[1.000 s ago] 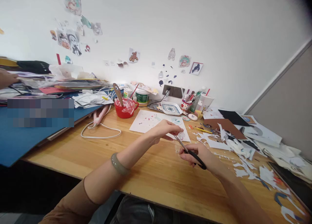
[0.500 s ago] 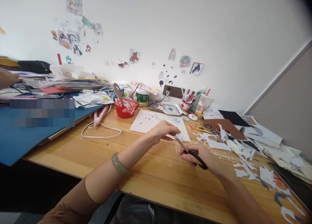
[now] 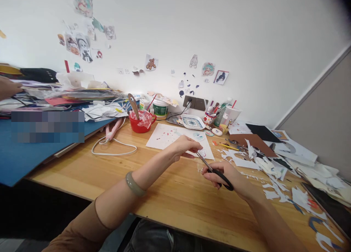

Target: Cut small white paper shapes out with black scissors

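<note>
In the head view, my left hand (image 3: 186, 147) pinches a small paper cutout (image 3: 202, 153) with reddish lines on it, above the edge of a white sheet. My right hand (image 3: 223, 174) is closed round the black handles of a pair of scissors (image 3: 219, 175). The metal blades point up and left and meet the cutout close to my left fingertips. Whether the blades are parted is too small to tell. Beneath the cutout lies the white sheet (image 3: 161, 136), with small coloured pieces scattered over it.
White paper scraps (image 3: 276, 191) cover the table's right side, near a brown sheet (image 3: 253, 143) and a dark tablet-like slab (image 3: 329, 204). Behind stand a red cup (image 3: 139, 126), a square patterned dish (image 3: 193, 122) and a pen pot (image 3: 210, 118). Another person's hand (image 3: 9, 87) shows at far left.
Both hands stay almost where they were. The paper cutout has turned slightly in my left fingers, and more of its reddish outline shows beside the blades.
</note>
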{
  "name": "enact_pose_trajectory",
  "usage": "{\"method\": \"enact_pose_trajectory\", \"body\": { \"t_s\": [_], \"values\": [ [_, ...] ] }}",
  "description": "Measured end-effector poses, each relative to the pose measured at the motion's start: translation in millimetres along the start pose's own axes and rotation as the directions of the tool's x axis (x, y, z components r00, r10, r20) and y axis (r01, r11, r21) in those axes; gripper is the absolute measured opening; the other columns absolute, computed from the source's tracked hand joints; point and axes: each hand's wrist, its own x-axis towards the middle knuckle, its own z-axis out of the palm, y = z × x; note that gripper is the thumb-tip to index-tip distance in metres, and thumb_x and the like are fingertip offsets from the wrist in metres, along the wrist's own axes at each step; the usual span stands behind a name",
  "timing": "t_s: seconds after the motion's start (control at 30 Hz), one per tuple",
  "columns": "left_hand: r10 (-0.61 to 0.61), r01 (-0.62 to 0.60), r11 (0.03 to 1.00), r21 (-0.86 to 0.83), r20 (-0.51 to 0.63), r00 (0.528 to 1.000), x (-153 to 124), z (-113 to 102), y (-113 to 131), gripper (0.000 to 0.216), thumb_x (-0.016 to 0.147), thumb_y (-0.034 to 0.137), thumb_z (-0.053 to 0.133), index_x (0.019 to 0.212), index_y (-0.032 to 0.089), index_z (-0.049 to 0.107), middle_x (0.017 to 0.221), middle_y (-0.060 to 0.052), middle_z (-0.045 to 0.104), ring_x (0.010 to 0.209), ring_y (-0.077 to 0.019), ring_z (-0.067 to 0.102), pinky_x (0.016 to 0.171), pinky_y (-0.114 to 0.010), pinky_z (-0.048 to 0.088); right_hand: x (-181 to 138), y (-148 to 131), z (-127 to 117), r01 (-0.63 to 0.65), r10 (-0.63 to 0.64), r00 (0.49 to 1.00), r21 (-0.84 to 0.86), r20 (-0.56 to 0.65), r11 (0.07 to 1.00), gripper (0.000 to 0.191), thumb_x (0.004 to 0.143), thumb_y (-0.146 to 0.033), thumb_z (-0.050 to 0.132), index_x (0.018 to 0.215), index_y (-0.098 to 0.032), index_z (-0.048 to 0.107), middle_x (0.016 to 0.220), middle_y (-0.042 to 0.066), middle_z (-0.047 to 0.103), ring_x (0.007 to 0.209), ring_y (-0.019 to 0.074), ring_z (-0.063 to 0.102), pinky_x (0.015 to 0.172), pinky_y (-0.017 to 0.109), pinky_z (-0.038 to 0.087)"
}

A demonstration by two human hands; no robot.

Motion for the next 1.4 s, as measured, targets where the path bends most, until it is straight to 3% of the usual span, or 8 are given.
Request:
{"method": "enact_pose_trajectory", "body": {
  "t_s": [0.57, 0.97, 1.4],
  "values": [
    [0.048, -0.048, 0.999, 0.017, 0.022, 0.999, -2.4, -0.5, 1.3, 0.020, 0.049, 0.028, 0.066, 0.061, 0.013, 0.060, 0.070, -0.004, 0.058, 0.071, -0.0132, 0.051, 0.054, -0.022, 0.043, 0.1, 0.0, 0.4, 0.003, -0.002, 1.000, 0.047, -0.011, 0.999, 0.025, 0.071, -0.039, 0.054, 0.076, -0.014, 0.057, 0.052, -0.004, 0.043, 0.048, 0.0088, 0.045, 0.046, 0.020, 0.036],
    [0.295, -0.275, 0.927, 0.256, -0.041, 0.955, -1.6, 3.1, -0.4, 0.015, 0.057, 0.027, 0.059, 0.063, 0.013, 0.063, 0.060, -0.001, 0.059, 0.058, -0.0098, 0.050, 0.053, -0.021, 0.036, -2.9, -3.8, -0.1, -0.043, 0.043, 0.999, 0.011, -0.015, 0.999, 0.024, 0.074, -0.038, 0.051, 0.076, -0.015, 0.058, 0.049, -0.003, 0.048, 0.046, 0.0093, 0.047, 0.044, 0.020, 0.032],
    [0.357, -0.331, 0.917, 0.224, -0.085, 0.930, -5.4, 7.6, 1.8, 0.009, 0.060, 0.020, 0.058, 0.063, 0.013, 0.061, 0.057, -0.001, 0.060, 0.055, -0.0091, 0.051, 0.056, -0.022, 0.038, -2.5, -3.3, -0.8, -0.031, 0.032, 0.999, 0.041, -0.036, 0.999, 0.029, 0.074, -0.040, 0.050, 0.080, -0.013, 0.058, 0.051, -0.002, 0.050, 0.046, 0.0101, 0.048, 0.044, 0.021, 0.033]
  ]
}}
